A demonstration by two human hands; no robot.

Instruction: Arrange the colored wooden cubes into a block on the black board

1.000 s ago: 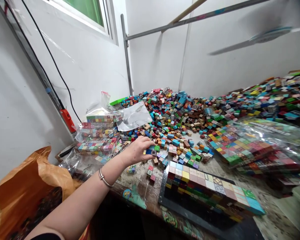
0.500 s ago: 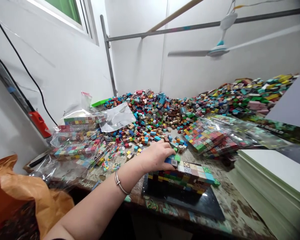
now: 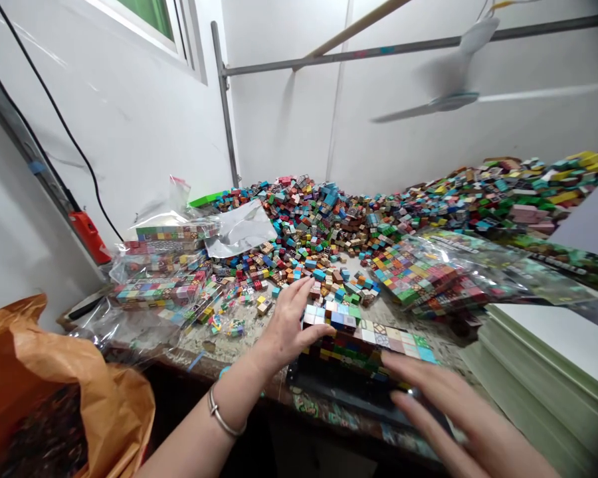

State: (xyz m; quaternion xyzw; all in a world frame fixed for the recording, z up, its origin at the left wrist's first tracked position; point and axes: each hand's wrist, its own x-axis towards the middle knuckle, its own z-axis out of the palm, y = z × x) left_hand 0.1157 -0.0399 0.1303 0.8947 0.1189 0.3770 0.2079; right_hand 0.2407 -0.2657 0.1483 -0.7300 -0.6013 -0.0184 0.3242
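A long block of small coloured cubes [image 3: 389, 337] stands on a black board [image 3: 329, 384] at the table's front edge. My left hand [image 3: 284, 328], with a metal bangle at the wrist, is at the block's left end. Its thumb lies along the front top edge and its fingers reach behind, spread apart around the end cubes. Low on the right, my right hand [image 3: 443, 398] is slightly blurred, its fingers stretched and apart, with nothing between them. Its fingertips are close to the front of the block's right part.
Loose cubes [image 3: 323, 219] are heaped along the wall. Bagged cube blocks lie at left [image 3: 159, 289] and right [image 3: 418, 272]. A stack of pale sheets [image 3: 553, 358] stands at right, an orange sack [image 3: 104, 398] at lower left. A fan [image 3: 453, 101] hangs above.
My right hand has come into view from the lower right. My left hand has shifted left along the block and its fingers have spread. The view has shifted slightly.
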